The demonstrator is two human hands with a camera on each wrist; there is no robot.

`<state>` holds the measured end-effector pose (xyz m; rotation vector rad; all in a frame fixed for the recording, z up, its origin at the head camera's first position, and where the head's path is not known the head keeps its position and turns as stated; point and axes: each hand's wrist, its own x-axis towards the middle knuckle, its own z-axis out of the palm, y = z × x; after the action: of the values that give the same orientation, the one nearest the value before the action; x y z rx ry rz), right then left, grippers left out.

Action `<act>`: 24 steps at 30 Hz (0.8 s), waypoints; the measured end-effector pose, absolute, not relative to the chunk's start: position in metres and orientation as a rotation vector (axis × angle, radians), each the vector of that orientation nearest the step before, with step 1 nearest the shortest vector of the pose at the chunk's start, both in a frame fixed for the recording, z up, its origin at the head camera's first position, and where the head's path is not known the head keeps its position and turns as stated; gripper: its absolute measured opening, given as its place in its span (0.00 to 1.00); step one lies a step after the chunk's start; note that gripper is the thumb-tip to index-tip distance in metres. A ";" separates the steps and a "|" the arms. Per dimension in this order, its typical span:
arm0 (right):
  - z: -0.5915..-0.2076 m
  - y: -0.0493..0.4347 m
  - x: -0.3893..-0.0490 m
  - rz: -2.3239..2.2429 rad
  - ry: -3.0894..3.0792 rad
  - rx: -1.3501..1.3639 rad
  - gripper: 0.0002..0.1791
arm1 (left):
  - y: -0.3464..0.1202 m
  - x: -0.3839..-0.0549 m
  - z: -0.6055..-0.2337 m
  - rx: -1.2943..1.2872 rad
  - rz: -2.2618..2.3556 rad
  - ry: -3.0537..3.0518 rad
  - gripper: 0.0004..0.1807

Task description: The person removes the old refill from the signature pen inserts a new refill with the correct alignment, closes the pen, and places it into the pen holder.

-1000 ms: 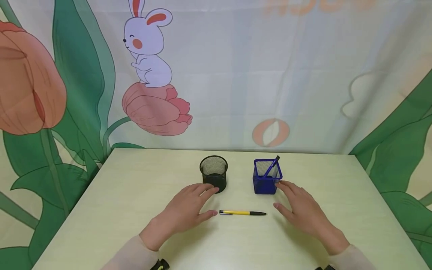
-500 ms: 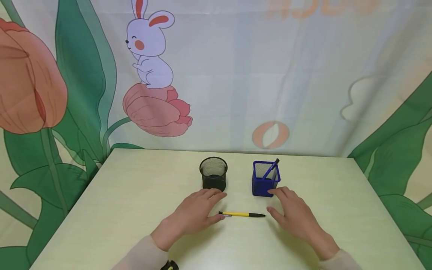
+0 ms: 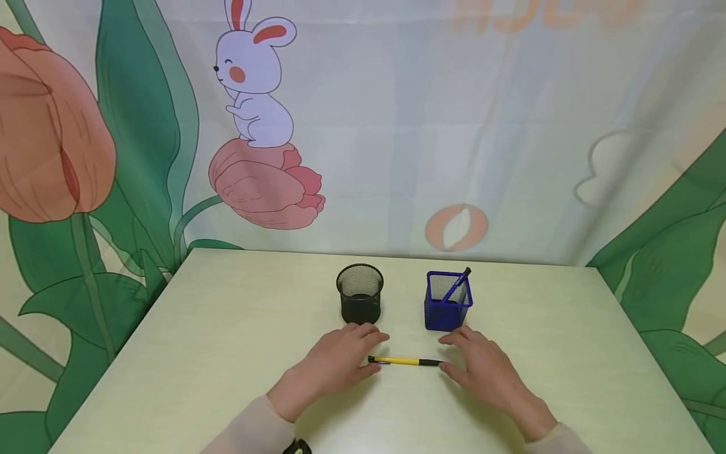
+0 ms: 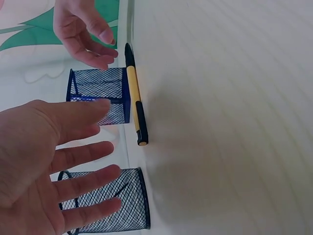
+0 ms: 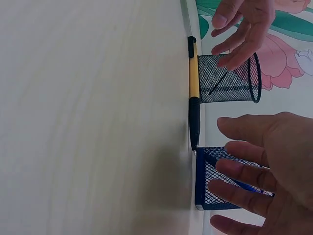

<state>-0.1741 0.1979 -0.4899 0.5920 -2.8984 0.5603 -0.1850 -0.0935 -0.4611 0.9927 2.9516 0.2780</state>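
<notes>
A yellow pen [image 3: 404,361] with black ends lies crosswise on the table between the two hands. My left hand [image 3: 338,359] hovers by its clip end, holding nothing, fingers spread in the left wrist view. On the other side my right hand [image 3: 485,366] hangs near the black tip, thumb close to it and fingers loosely extended; the right wrist view shows a gap between that hand and the pen [image 5: 194,83]. Behind the left hand stands a round black mesh pen holder [image 3: 360,296]. Beyond the right hand is a square blue mesh pen holder [image 3: 445,315] with a dark pen [image 3: 456,285] leaning inside.
The pale wooden table [image 3: 227,315] reaches back to a hanging cloth [image 3: 368,126] printed with a rabbit, tulips and leaves. Both pen holders stand upright, apart from each other, toward the table's far edge.
Both hands have moved inward and slightly nearer the person, closing in on the ends of the yellow pen. The right hand has drawn away from the blue holder. The pen and holders stay in place.
</notes>
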 end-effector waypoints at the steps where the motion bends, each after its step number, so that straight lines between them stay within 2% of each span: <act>1: -0.490 0.197 -0.174 0.553 -2.904 0.593 0.21 | -0.092 -0.185 -0.462 1.000 0.270 2.954 0.26; 14: -0.491 0.182 -0.176 0.544 -2.980 0.587 0.12 | -0.079 -0.188 -0.469 1.022 0.194 2.981 0.16; 24: -0.497 0.176 -0.182 0.540 -3.028 0.560 0.10 | -0.074 -0.191 -0.473 0.976 0.199 2.957 0.14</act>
<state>-0.1820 0.1764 -0.4965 0.5599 -3.0279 0.5403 -0.1911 -0.0739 -0.4725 0.9756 2.9567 0.1987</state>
